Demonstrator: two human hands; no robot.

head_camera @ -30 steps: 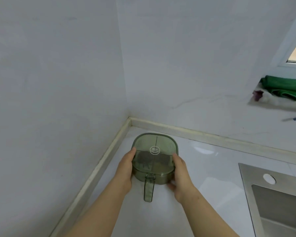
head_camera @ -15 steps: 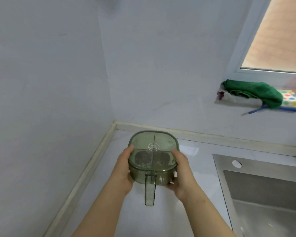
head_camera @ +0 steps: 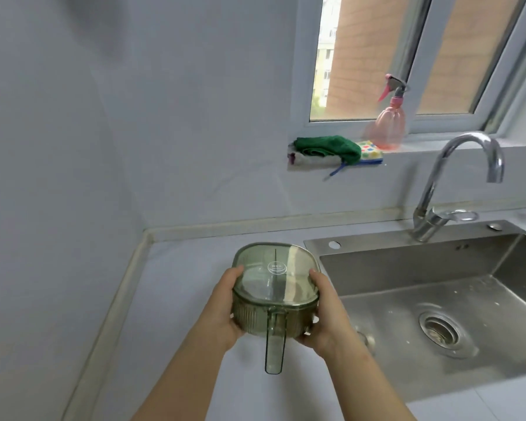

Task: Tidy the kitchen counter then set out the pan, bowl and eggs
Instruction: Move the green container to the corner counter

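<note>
Two hands, the left hand [head_camera: 225,311] and right hand [head_camera: 325,314], hold the lidded green container [head_camera: 274,287] over the counter [head_camera: 179,299] beside the sink [head_camera: 438,299], fingers curled round its sides. This looks like the tidying step; next it needs a level carry to a storage spot.

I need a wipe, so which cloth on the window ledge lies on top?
The dark green cloth: it is draped over the white cloth, while the spotted cloth lies at its right, by the pink spray bottle.

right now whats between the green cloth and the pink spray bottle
A white sponge with coloured dots lies between the green cloth and spray bottle, in the head view.
</note>
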